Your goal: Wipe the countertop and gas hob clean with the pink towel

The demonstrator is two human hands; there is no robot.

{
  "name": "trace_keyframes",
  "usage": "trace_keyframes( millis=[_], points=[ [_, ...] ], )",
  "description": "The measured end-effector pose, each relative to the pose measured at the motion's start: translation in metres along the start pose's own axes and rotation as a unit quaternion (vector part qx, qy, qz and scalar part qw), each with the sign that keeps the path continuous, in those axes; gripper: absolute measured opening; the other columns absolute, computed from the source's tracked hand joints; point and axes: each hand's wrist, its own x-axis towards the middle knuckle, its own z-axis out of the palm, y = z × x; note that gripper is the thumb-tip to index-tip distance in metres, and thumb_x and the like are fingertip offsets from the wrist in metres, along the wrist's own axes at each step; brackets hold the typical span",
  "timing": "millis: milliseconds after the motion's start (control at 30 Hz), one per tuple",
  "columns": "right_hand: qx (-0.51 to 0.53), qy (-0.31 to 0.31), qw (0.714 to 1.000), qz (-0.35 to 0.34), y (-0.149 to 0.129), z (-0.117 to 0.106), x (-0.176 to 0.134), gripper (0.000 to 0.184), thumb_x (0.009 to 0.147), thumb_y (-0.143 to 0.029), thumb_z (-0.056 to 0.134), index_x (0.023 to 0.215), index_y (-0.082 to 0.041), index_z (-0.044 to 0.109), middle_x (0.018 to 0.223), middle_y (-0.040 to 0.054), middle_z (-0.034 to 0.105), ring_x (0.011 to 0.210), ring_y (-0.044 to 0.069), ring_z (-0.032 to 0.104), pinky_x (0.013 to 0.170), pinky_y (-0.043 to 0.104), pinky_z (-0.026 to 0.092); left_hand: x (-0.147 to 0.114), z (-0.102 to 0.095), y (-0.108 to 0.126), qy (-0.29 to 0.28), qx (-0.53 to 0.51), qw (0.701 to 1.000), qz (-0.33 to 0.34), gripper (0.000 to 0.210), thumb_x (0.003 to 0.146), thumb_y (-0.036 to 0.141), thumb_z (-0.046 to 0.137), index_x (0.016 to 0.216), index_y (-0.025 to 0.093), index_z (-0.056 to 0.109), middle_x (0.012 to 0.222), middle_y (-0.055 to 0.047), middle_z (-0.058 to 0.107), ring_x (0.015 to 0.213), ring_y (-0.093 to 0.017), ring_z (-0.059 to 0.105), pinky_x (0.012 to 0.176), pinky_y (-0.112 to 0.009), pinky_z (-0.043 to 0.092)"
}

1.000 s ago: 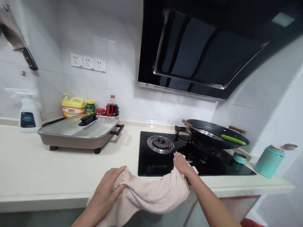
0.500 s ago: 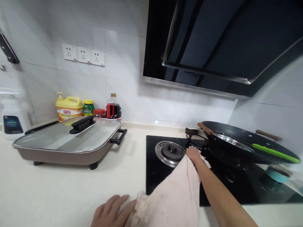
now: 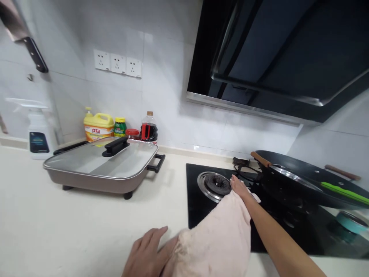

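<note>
A pale pink cloth (image 3: 219, 234), with brownish stains at its left end, stretches from the black glass cooktop (image 3: 198, 207) down over the counter's front. On the cloth's far end my right hand (image 3: 240, 187) is closed, beside the left burner (image 3: 215, 184). My left hand (image 3: 148, 252) is low over the counter, fingers apart, its thumb against the cloth's stained edge. Right of my right hand, a large black wok (image 3: 288, 169) with wooden handles stands on the cooktop; a green-handled utensil (image 3: 344, 191) lies across it.
On the left of the counter (image 3: 95, 219) stands a lidded electric pan (image 3: 92, 182). Behind it are a yellow detergent jug (image 3: 98, 127), a green bottle (image 3: 120, 127), a red-lidded jar (image 3: 132, 133) and a dark sauce bottle (image 3: 149, 129). A range hood (image 3: 259, 57) overhangs the cooktop.
The view has turned a little left, so things sit farther right. My left hand has lifted its index finger slightly; my right hand stays on the cloth near the burner.
</note>
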Motion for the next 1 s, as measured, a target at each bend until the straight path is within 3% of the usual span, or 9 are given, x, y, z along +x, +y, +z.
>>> trace_keyframes(
  millis=[133, 300, 367, 467, 533, 667, 833, 933, 1000],
  points=[
    [-0.011, 0.006, 1.000, 0.005, -0.016, -0.005, -0.047, 0.055, 0.103, -0.024, 0.030, 0.155, -0.007, 0.042, 0.156, 0.0222, 0.050, 0.146, 0.028, 0.047, 0.119, 0.041, 0.036, 0.001, -0.002, 0.013, -0.002, -0.060, 0.996, -0.067, 0.030, 0.101, 0.033, 0.055, 0.125, 0.035, 0.072, 0.124, -0.005, 0.072, 0.112, -0.025, 0.065, 0.086, -0.038, 0.055],
    [-0.011, -0.010, 1.000, -0.006, -0.048, -0.004, -0.111, 0.060, 0.101, -0.033, 0.032, 0.155, -0.008, 0.042, 0.157, 0.0226, 0.048, 0.150, 0.034, 0.041, 0.122, 0.049, 0.032, 0.004, -0.007, 0.016, -0.074, -0.147, 0.972, -0.168, 0.032, 0.103, 0.031, 0.049, 0.121, 0.034, 0.075, 0.126, -0.006, 0.070, 0.118, -0.026, 0.062, 0.095, -0.044, 0.054],
    [-0.004, -0.025, 0.999, -0.025, -0.067, -0.001, -0.133, 0.063, 0.101, -0.036, 0.034, 0.157, -0.006, 0.039, 0.163, 0.0217, 0.042, 0.155, 0.033, 0.034, 0.125, 0.045, 0.027, 0.010, -0.010, 0.004, -0.086, -0.169, 0.960, -0.204, 0.031, 0.103, 0.027, 0.047, 0.113, 0.030, 0.077, 0.120, -0.007, 0.071, 0.115, -0.025, 0.063, 0.097, -0.044, 0.053],
    [0.012, -0.047, 0.997, -0.065, -0.101, 0.004, -0.158, 0.068, 0.101, -0.041, 0.037, 0.160, -0.006, 0.035, 0.167, 0.0182, 0.034, 0.158, 0.030, 0.027, 0.128, 0.040, 0.022, 0.024, -0.018, -0.026, -0.047, -0.179, 0.954, -0.237, 0.024, 0.103, 0.028, 0.052, 0.100, 0.023, 0.076, 0.106, -0.006, 0.072, 0.101, -0.023, 0.066, 0.092, -0.043, 0.056],
    [0.027, -0.054, 0.993, -0.098, -0.124, 0.005, -0.169, 0.069, 0.102, -0.044, 0.034, 0.161, -0.008, 0.032, 0.169, 0.0146, 0.032, 0.159, 0.027, 0.025, 0.129, 0.039, 0.019, 0.029, -0.029, -0.046, -0.007, -0.183, 0.954, -0.239, 0.022, 0.101, 0.036, 0.061, 0.113, 0.021, 0.071, 0.117, -0.007, 0.070, 0.105, -0.023, 0.067, 0.093, -0.044, 0.058],
    [0.066, -0.049, 0.982, -0.168, -0.155, -0.002, -0.183, 0.069, 0.104, -0.048, 0.022, 0.162, -0.011, 0.031, 0.169, 0.0093, 0.034, 0.157, 0.017, 0.029, 0.129, 0.032, 0.018, 0.022, -0.056, -0.068, 0.028, -0.176, 0.952, -0.251, 0.043, 0.098, 0.042, 0.067, 0.132, 0.018, 0.062, 0.134, -0.010, 0.063, 0.115, -0.026, 0.066, 0.096, -0.047, 0.058],
    [0.098, 0.018, 0.985, -0.140, -0.148, -0.019, -0.199, 0.069, 0.103, -0.054, 0.015, 0.154, -0.022, 0.048, 0.166, 0.0073, 0.040, 0.156, 0.024, 0.030, 0.131, 0.048, 0.012, 0.000, -0.071, -0.064, 0.028, -0.180, 0.946, -0.268, 0.039, 0.102, 0.042, 0.053, 0.134, 0.023, 0.067, 0.119, -0.007, 0.073, 0.112, -0.024, 0.069, 0.095, -0.039, 0.059],
    [0.133, -0.051, 0.984, -0.107, -0.137, -0.021, -0.215, 0.075, 0.101, -0.063, 0.014, 0.157, -0.025, 0.044, 0.165, 0.0056, 0.043, 0.153, 0.027, 0.036, 0.128, 0.048, 0.023, -0.009, -0.065, -0.057, 0.003, -0.207, 0.948, -0.243, 0.041, 0.102, 0.039, 0.050, 0.136, 0.024, 0.067, 0.122, -0.009, 0.072, 0.118, -0.023, 0.067, 0.104, -0.040, 0.057],
    [0.134, -0.105, 0.980, -0.100, -0.138, -0.018, -0.225, 0.081, 0.098, -0.071, 0.020, 0.162, -0.024, 0.036, 0.169, 0.0056, 0.034, 0.158, 0.029, 0.026, 0.128, 0.049, 0.022, -0.013, -0.056, -0.053, -0.011, -0.184, 0.960, -0.210, 0.039, 0.100, 0.037, 0.054, 0.133, 0.025, 0.070, 0.135, -0.011, 0.068, 0.129, -0.025, 0.062, 0.110, -0.044, 0.053]
  ],
)
